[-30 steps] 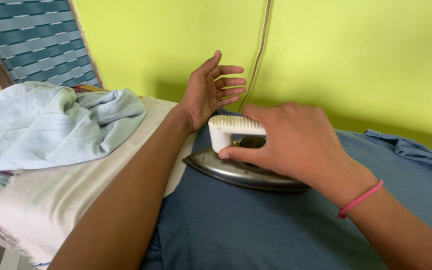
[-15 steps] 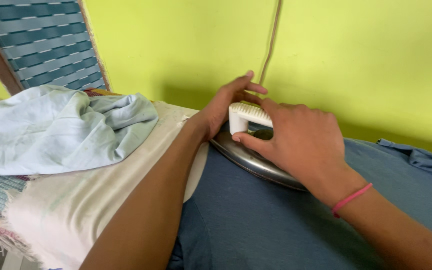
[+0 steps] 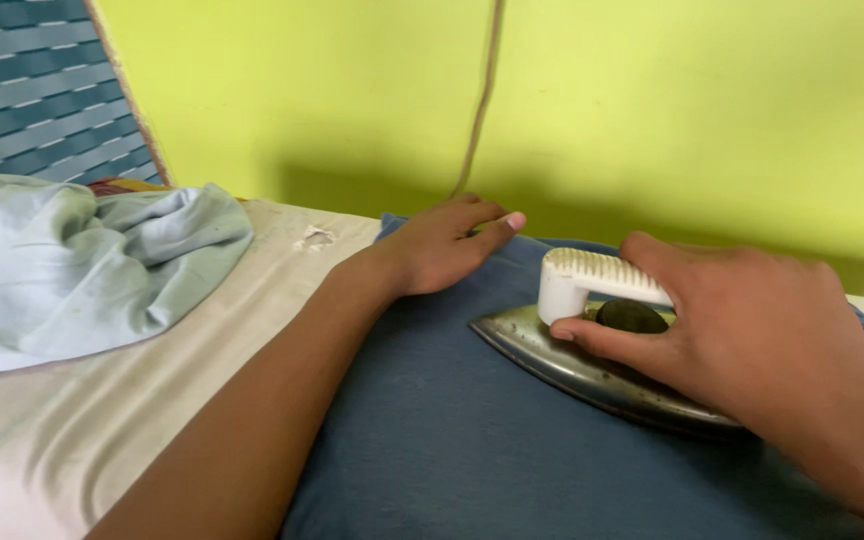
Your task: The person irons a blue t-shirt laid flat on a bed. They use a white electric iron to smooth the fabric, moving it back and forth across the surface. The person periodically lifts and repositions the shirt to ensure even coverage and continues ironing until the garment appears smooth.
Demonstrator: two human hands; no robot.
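A blue garment (image 3: 452, 430) lies spread flat over a cream padded surface (image 3: 122, 420). On it rests a metal clothes iron (image 3: 592, 370) with a white ribbed handle, its tip pointing left. My right hand (image 3: 752, 330) grips that handle. My left hand (image 3: 447, 245) lies palm down on the garment's far edge near the wall, fingers together, a short way left of the iron's tip.
A crumpled pale blue cloth (image 3: 72, 265) is heaped at the left on the padded surface. A brown cord (image 3: 480, 100) runs down the yellow-green wall behind my left hand. A teal woven panel (image 3: 32, 80) stands at the far left.
My left hand has come down from raised and open to flat on the garment's far edge. The iron in my right hand has slid to the right, away from that hand.
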